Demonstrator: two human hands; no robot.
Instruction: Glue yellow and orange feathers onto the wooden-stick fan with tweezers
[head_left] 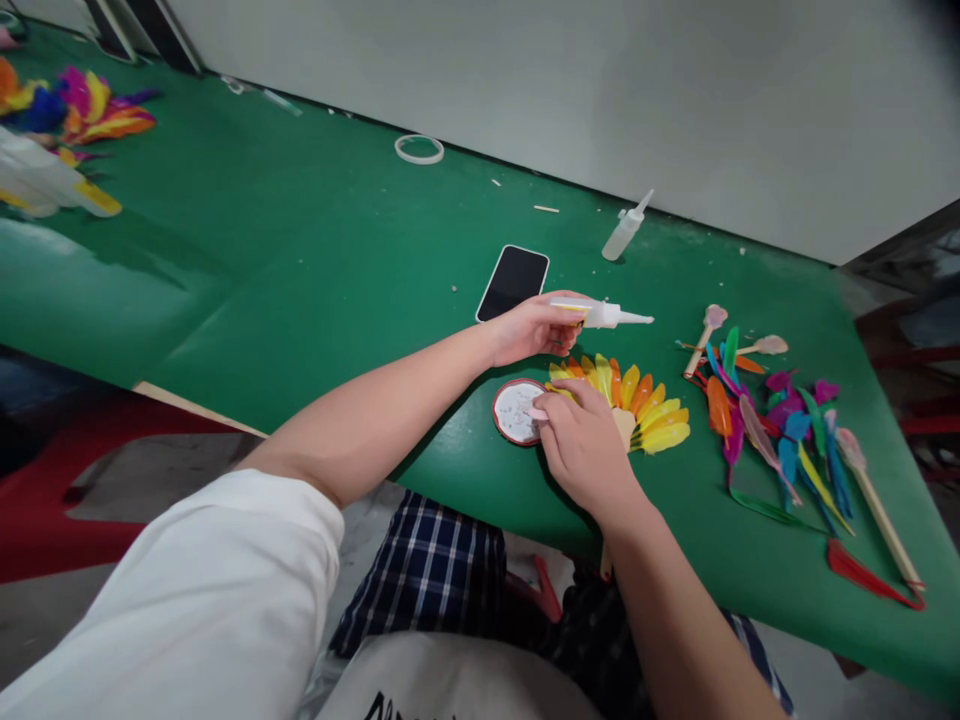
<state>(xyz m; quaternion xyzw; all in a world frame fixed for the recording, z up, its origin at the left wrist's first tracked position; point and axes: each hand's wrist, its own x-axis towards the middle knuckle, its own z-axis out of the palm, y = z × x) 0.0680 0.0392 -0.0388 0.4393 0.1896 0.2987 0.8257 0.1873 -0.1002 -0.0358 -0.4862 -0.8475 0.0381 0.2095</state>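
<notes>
My left hand [534, 328] is wrapped round a white squeeze glue bottle [600, 313], held sideways with its thin nozzle pointing right. Below it, my right hand [589, 445] is closed in a pinch at the right edge of a round white disc [514, 408] with a red rim. A small pale pink piece [538, 413] shows at its fingertips. Partly under the right hand lies a fan of yellow and orange feathers [646, 405] round a pale wooden base [623, 425]; its lower part is hidden.
A phone [514, 280] lies beyond my left hand, and a second glue bottle [628, 228] stands near the wall. Feathered sticks with tassels [795, 440] lie at right. A white ring [419, 149] is at the back; colourful feathers [105, 108] are far left.
</notes>
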